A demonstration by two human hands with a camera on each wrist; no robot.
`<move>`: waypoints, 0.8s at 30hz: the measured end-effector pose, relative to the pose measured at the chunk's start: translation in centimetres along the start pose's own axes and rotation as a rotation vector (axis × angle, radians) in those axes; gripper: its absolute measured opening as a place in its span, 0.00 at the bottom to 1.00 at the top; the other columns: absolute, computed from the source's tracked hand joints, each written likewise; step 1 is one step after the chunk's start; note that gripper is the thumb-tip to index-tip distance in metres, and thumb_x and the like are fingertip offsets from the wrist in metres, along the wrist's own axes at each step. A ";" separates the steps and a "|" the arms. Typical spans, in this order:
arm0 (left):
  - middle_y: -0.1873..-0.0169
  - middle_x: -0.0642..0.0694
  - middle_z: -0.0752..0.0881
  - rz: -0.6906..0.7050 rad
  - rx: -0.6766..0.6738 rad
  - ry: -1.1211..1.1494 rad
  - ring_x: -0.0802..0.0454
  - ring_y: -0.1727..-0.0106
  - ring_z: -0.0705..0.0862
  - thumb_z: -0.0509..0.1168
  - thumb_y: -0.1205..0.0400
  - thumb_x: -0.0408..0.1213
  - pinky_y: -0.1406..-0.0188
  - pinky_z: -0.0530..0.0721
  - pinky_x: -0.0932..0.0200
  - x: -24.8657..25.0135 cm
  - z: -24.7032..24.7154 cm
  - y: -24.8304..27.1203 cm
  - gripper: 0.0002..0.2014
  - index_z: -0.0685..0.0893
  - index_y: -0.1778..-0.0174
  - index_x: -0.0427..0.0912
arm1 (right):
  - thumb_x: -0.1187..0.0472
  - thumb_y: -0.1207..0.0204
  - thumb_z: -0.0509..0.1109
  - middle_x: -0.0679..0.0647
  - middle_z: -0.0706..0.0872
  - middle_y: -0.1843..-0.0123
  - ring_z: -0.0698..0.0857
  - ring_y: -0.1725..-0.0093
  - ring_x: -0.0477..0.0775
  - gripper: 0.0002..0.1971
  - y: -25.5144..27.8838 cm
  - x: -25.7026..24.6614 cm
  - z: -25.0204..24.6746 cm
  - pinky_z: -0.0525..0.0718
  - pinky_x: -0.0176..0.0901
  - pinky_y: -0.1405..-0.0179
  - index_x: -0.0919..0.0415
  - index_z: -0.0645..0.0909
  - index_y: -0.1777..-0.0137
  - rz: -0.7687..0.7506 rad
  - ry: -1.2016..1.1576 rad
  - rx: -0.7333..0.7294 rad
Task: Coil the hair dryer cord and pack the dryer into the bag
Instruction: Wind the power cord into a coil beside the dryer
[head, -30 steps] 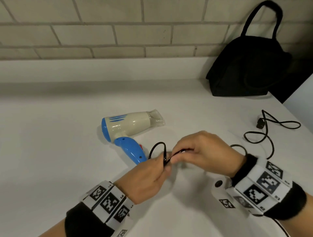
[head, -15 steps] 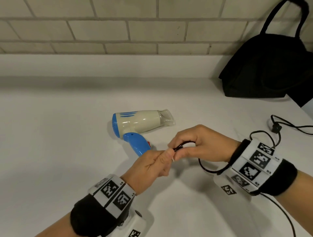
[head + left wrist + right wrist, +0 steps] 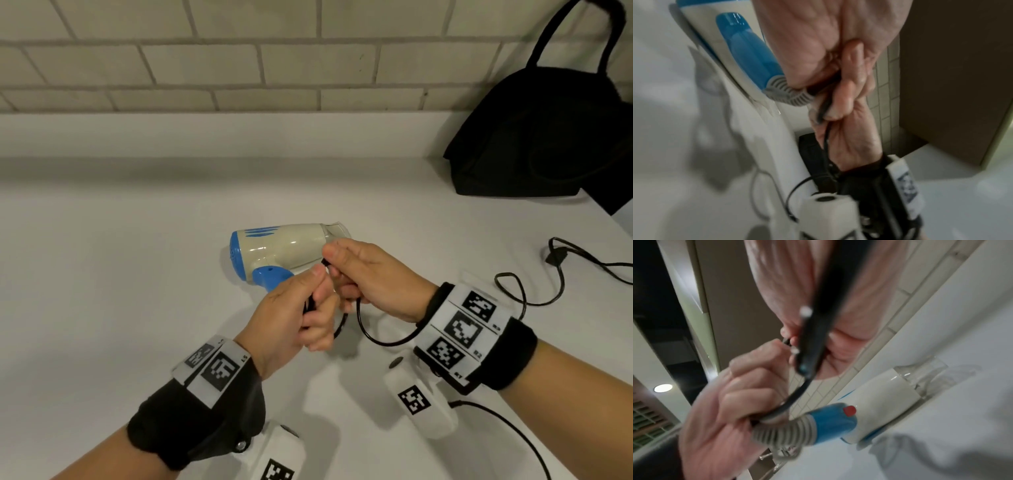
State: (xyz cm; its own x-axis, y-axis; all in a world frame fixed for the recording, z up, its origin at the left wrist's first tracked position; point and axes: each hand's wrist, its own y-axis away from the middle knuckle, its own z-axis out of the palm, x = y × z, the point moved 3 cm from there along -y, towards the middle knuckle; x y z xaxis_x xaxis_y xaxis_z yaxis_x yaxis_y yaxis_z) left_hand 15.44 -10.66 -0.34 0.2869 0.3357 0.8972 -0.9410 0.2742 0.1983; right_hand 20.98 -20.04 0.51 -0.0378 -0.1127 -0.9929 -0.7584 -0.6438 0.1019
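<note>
Cord (image 3: 383, 337) sits pinched in both hands' fingers (image 3: 317, 274); slack trailing beyond them could snag the right wristband (image 3: 469, 329) and spill the coil.

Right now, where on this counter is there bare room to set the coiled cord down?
Bare counter lies left of the hair dryer, out to the wall ledge. Crowded: the middle, where the left hand and right hand grip the cord, and the right side, with loose cord, the plug and the black bag.
</note>
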 end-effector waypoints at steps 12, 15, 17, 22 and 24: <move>0.87 0.54 0.72 0.178 0.314 0.176 0.61 0.93 0.58 0.45 0.15 0.42 0.85 0.50 0.65 2.5 -1.2 0.2 0.18 0.71 0.70 0.48 | 0.43 0.21 0.45 0.47 0.87 0.70 0.86 0.72 0.56 0.23 5.1 0.3 -4.7 0.77 0.40 0.73 0.49 0.82 0.56 -0.148 1.477 0.287; 0.84 0.51 0.78 0.249 0.288 -0.078 0.59 0.91 0.59 0.44 0.15 0.37 0.85 0.52 0.65 1.9 0.8 -0.1 0.17 0.68 0.70 0.45 | 0.51 0.26 0.51 0.49 0.86 0.71 0.86 0.74 0.56 0.17 4.2 1.5 -2.3 0.72 0.39 0.79 0.51 0.82 0.62 -0.162 1.495 0.220; 0.79 0.50 0.84 0.309 0.200 -0.256 0.58 0.89 0.70 0.44 0.15 0.41 0.88 0.65 0.68 1.3 2.6 -0.3 0.16 0.67 0.68 0.43 | 0.57 0.26 0.52 0.50 0.87 0.66 0.87 0.68 0.56 0.16 3.5 1.8 0.0 0.73 0.40 0.76 0.53 0.82 0.62 -0.157 1.444 0.107; 0.68 0.66 0.88 0.343 0.152 -0.513 0.69 0.60 0.84 0.45 0.20 0.51 0.65 0.78 0.79 0.5 2.8 -0.2 0.19 0.75 0.61 0.43 | 0.47 0.32 0.52 0.45 0.78 0.83 0.77 0.87 0.51 0.19 4.5 0.5 0.6 0.50 0.32 0.88 0.51 0.78 0.76 -0.319 1.508 0.155; 0.71 0.67 0.84 0.335 0.130 -0.621 0.68 0.63 0.82 0.45 0.16 0.46 0.64 0.76 0.78 0.0 2.5 -0.3 0.16 0.74 0.62 0.47 | 0.44 0.34 0.53 0.43 0.82 0.79 0.79 0.84 0.49 0.20 5.3 -0.2 0.3 0.55 0.33 0.89 0.49 0.80 0.78 -0.323 1.452 0.149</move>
State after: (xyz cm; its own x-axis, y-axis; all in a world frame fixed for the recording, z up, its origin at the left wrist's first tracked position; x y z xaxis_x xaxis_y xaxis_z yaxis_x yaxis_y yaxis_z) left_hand 15.23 -12.96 0.56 -0.1401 -0.2028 0.9691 -0.9855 0.1232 -0.1166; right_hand 16.83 -23.21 1.27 0.7356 -0.6764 -0.0368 -0.6686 -0.7162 -0.2002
